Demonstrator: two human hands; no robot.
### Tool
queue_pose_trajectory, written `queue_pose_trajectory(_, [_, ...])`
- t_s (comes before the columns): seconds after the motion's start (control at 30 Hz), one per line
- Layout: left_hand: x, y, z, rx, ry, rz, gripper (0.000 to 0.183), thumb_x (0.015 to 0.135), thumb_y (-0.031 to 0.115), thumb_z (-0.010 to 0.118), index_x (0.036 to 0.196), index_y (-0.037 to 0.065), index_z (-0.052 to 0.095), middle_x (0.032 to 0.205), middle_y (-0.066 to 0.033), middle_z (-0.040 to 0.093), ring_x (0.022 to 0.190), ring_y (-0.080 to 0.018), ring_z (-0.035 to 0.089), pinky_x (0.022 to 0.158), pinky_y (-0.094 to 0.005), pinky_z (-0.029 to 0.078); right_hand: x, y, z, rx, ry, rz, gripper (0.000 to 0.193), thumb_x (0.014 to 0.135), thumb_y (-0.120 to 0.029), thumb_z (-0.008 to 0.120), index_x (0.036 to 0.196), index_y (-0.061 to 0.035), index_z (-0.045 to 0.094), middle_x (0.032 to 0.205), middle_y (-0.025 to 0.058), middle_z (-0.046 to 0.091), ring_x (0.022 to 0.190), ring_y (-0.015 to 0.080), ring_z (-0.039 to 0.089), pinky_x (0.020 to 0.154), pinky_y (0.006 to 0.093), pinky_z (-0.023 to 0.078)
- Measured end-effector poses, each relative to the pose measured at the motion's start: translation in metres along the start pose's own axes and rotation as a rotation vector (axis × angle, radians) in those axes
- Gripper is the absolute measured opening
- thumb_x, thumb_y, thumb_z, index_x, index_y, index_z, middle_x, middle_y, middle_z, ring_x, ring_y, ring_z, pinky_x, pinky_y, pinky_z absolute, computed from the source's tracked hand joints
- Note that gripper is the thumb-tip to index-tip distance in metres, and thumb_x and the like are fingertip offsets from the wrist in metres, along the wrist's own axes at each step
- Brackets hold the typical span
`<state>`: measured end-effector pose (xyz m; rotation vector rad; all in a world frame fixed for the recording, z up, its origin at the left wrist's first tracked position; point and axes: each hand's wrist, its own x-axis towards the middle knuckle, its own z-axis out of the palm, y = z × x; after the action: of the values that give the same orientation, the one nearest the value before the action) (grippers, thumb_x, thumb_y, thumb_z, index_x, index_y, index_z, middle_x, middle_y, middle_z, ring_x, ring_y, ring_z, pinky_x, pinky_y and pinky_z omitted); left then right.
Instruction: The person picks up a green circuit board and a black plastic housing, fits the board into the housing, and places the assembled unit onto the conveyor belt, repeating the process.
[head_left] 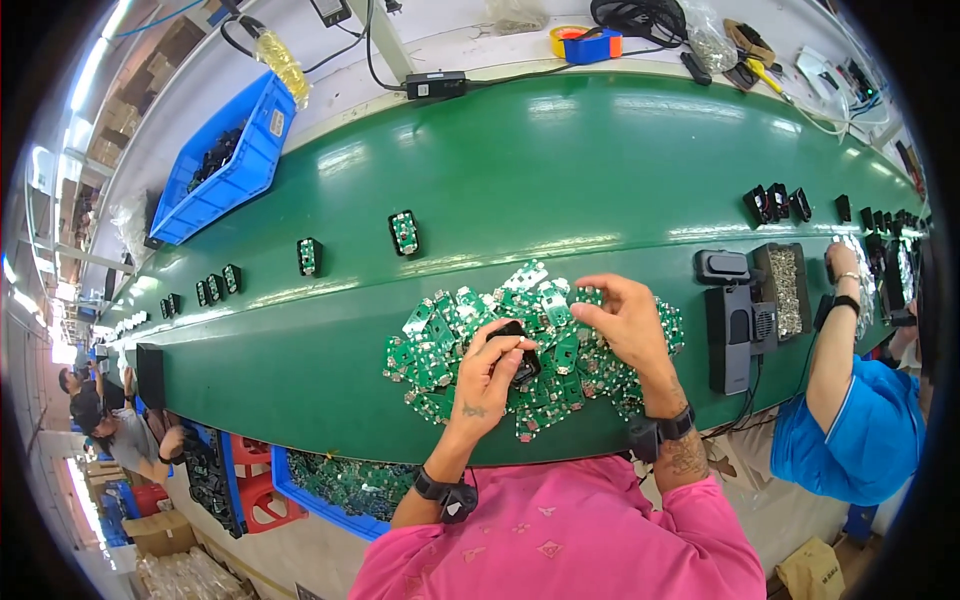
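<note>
A pile of small green circuit boards lies on the green bench in front of me. Over its middle, my left hand is closed around a small black plastic housing, its hollow side up. My right hand is at the pile's far right, thumb and fingers pinching a green circuit board. Housing and board are apart. Farther off on the bench stand two black housings with green boards inside, one straight ahead and one more to the left.
A blue bin of black parts stands far left. More filled housings line the bench's left. To the right are a black device and a tray of small metal parts. A co-worker in blue works at right. Below the edge sits a blue crate of boards.
</note>
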<state>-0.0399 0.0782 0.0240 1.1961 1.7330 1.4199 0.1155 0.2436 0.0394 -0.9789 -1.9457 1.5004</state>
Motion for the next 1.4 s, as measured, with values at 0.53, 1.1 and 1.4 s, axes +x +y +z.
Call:
queue_pose_trajectory(0.53, [-0.001,0.016,0.014,0.049,0.052,0.044,0.019,0.089,-0.001,0.057,0.105,-0.001,0.066,0.128,-0.0137,0.055,0.110,-0.0259,0.059,0.092,-0.0320,0.047,-0.040,-0.016,0.025,0.669,-0.063,0.245,0.025,0.087,-0.006,0.070,0.107,0.0013,0.057,0.073,0.0037,0.063,0.056,0.0067,0.058,0.047,0.0190,0.045])
queue_pose_trajectory(1.1, [-0.003,0.026,0.019,-0.383,-0.100,-0.230,0.063,0.085,-0.002,0.062,0.142,0.008,0.038,0.131,-0.0069,0.050,0.099,-0.0126,0.057,0.074,-0.0237,0.049,-0.053,-0.004,0.028,0.285,0.011,0.038,0.020,0.085,-0.005,0.072,0.102,-0.0011,0.063,0.072,-0.0038,0.058,0.059,-0.0003,0.049,0.052,0.0170,0.037])
queue_pose_trajectory(1.4, [-0.004,0.028,0.021,-0.426,-0.095,-0.268,0.050,0.092,-0.001,0.055,0.140,0.006,0.042,0.120,-0.0080,0.056,0.092,-0.0075,0.056,0.073,-0.0207,0.049,-0.052,-0.013,0.033,0.016,0.156,-0.271,0.017,0.079,-0.009,0.075,0.095,-0.0041,0.071,0.110,0.0085,0.057,0.096,0.0174,0.056,0.075,0.0284,0.046])
